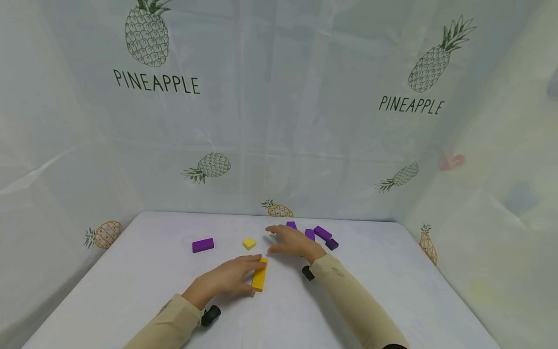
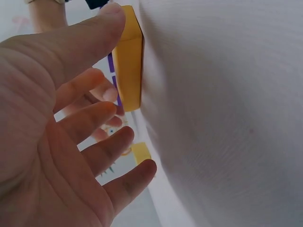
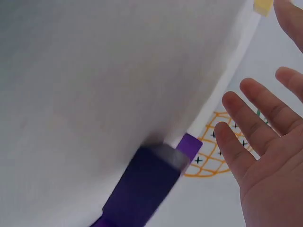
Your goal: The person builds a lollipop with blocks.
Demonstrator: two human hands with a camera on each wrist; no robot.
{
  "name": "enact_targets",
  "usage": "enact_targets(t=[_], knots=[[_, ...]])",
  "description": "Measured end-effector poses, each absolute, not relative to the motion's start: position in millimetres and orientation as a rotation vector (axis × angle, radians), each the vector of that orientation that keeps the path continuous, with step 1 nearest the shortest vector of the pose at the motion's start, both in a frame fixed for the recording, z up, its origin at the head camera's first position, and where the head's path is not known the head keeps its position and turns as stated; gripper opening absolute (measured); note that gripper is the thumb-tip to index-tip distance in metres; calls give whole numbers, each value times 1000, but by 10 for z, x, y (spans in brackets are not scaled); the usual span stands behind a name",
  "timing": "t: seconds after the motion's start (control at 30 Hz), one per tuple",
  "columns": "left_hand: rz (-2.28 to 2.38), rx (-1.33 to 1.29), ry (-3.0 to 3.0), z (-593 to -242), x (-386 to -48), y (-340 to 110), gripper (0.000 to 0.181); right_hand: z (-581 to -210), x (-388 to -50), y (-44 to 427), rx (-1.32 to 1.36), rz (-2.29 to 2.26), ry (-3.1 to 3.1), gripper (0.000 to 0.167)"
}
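My left hand holds a long orange-yellow block by its ends, thumb at the near end and index finger at the far end. In the left wrist view the thumb presses that block, while the other fingers spread apart beside it. My right hand hovers above the table, fingers extended and nothing in its grasp. Just left of its fingertips lies a small yellow block. Close by the right hand, partly hidden behind it, are purple blocks; a dark purple one looms large in the right wrist view.
A separate purple block lies on the left part of the white table. Behind the table hangs a pale curtain with printed pineapples, and similar sheeting borders both sides. Each wrist carries a small black device.
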State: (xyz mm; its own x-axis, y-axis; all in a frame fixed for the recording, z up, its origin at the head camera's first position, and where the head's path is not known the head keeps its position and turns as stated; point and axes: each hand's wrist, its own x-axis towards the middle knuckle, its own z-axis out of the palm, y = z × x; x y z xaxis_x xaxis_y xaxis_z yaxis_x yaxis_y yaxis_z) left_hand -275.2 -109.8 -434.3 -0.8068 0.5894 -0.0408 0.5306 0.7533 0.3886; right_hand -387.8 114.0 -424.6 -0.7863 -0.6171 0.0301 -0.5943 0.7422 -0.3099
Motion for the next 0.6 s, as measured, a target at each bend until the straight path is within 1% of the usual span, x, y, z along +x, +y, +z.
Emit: enact_targets(t=[0.27, 0.6], knots=[[511, 896, 2781, -4372, -2776, -1085, 59, -4251, -3912, 1020, -1014, -439, 2843, 67], [466, 948, 2812, -4357, -2714, -1117, 57, -4267, -3959, 798, -1086, -375, 2811, 60]])
